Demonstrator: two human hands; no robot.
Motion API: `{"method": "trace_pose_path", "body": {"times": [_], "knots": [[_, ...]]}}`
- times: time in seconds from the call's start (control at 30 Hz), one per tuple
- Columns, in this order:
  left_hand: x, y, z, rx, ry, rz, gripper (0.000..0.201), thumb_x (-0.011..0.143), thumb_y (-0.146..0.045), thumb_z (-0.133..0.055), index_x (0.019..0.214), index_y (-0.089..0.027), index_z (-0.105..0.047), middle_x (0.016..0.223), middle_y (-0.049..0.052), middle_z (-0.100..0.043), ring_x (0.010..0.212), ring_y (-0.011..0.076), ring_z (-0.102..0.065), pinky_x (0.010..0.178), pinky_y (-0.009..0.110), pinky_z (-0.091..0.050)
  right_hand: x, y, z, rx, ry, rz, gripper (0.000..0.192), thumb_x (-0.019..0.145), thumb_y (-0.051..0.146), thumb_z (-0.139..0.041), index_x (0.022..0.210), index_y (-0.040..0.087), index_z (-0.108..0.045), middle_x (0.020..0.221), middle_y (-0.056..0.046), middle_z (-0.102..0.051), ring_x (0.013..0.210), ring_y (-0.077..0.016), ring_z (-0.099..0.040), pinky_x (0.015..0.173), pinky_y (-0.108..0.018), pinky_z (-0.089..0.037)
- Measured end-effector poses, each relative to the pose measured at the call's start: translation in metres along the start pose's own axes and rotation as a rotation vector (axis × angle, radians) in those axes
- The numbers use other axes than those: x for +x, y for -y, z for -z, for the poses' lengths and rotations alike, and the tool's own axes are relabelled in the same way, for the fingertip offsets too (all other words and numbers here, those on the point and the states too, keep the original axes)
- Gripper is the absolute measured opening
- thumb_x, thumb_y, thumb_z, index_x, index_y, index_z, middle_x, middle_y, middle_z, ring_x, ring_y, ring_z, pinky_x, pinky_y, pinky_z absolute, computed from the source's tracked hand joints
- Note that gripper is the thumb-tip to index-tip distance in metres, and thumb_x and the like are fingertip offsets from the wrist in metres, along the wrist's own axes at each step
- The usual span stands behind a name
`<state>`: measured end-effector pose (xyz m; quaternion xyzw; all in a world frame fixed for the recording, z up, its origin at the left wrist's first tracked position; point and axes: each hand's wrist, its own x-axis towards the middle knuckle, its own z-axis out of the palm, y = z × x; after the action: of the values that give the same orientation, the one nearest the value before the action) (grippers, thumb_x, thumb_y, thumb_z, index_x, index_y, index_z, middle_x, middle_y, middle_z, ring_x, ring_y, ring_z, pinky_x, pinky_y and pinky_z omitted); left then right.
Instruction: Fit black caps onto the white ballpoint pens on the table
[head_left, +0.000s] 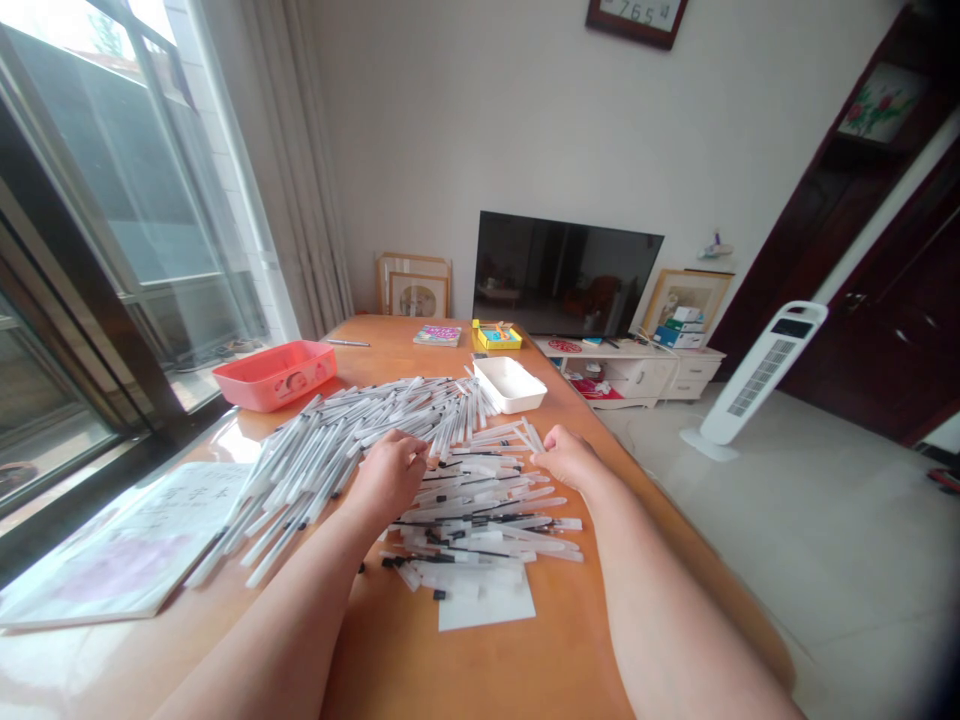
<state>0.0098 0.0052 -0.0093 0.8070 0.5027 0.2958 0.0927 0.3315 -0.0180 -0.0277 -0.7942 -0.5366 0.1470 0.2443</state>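
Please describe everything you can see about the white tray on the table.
The white tray is a shallow rectangular dish with rounded corners, seemingly plastic. It sits upright and looks empty on the wooden table, beyond the heap of pens, whose far ends lie close to its near-left side. Neither hand touches it; the right hand is nearer.

A home living room, used here as a work spot. Against the far white wall at centre frame stands a flat television [564, 274] on a low white cabinet [637, 372], with framed pictures [415, 287] leaning beside it on the floor. Upper left shows a tall window [112, 230] with pale curtains [296, 160]. At right a white tower fan [757, 375] stands on light floor tiles by dark wooden doors [892, 300]. A clock [636, 14] (only its lower edge shows) hangs at top centre, above the long orange wooden table [420, 650]
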Motion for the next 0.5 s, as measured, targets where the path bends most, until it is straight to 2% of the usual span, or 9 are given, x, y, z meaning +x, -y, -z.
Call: {"method": "trace_pose_path", "body": {"times": [0.1,0.17,0.3,0.4,0.5], "knots": [[0.000,0.001,-0.001,-0.012,-0.024,-0.007,0.033,0.090,-0.029,-0.048,0.098,-0.020,-0.079,0.104,0.010,-0.070,0.105,0.0245,-0.066,0.097,0.034,-0.050,0.001,0.002,0.003,-0.031,-0.002,-0.071,0.023,0.071,0.036,-0.073,0.077,0.023,-0.055,0.084,-0.002,-0.068,0.070,-0.0173,-0.060,0.054,-0.026,-0.034],[0.001,0.002,-0.003,-0.022,-0.037,-0.002,0.034,0.089,-0.029,-0.048,0.099,-0.019,-0.079,0.105,0.010,-0.070,0.105,0.0251,-0.067,0.098,0.035,-0.050,0.002,0.004,0.005,-0.042,0.003,-0.090,0.022,0.072,0.036,-0.072,0.072,0.023,-0.055,0.078,-0.002,-0.068,0.065,-0.0175,-0.059,0.052,-0.028,-0.032],[0.001,0.006,-0.004,-0.054,-0.065,0.039,0.035,0.087,-0.028,-0.049,0.104,-0.018,-0.078,0.109,0.011,-0.070,0.105,0.0258,-0.068,0.099,0.037,-0.050,0.004,0.005,0.010,-0.040,-0.007,-0.138,0.032,0.074,0.047,-0.073,0.063,0.023,-0.055,0.063,-0.004,-0.063,0.058,-0.0194,-0.058,0.049,-0.029,-0.029],[0.001,0.008,-0.004,-0.070,-0.074,0.059,0.037,0.086,-0.026,-0.049,0.106,-0.016,-0.077,0.112,0.011,-0.070,0.106,0.0256,-0.068,0.099,0.036,-0.050,0.003,0.004,0.015,0.024,-0.012,-0.182,0.040,0.075,0.058,-0.074,0.064,0.022,-0.060,0.061,-0.006,-0.064,0.060,-0.0217,-0.062,0.049,-0.029,-0.033],[0.002,0.008,-0.004,-0.078,-0.074,0.068,0.037,0.084,-0.024,-0.048,0.105,-0.016,-0.078,0.112,0.011,-0.070,0.105,0.0256,-0.068,0.099,0.036,-0.050,0.003,-0.001,0.019,0.103,0.007,-0.223,0.041,0.073,0.060,-0.076,0.068,0.021,-0.065,0.061,-0.008,-0.066,0.065,-0.0248,-0.065,0.051,-0.029,-0.038]]}}
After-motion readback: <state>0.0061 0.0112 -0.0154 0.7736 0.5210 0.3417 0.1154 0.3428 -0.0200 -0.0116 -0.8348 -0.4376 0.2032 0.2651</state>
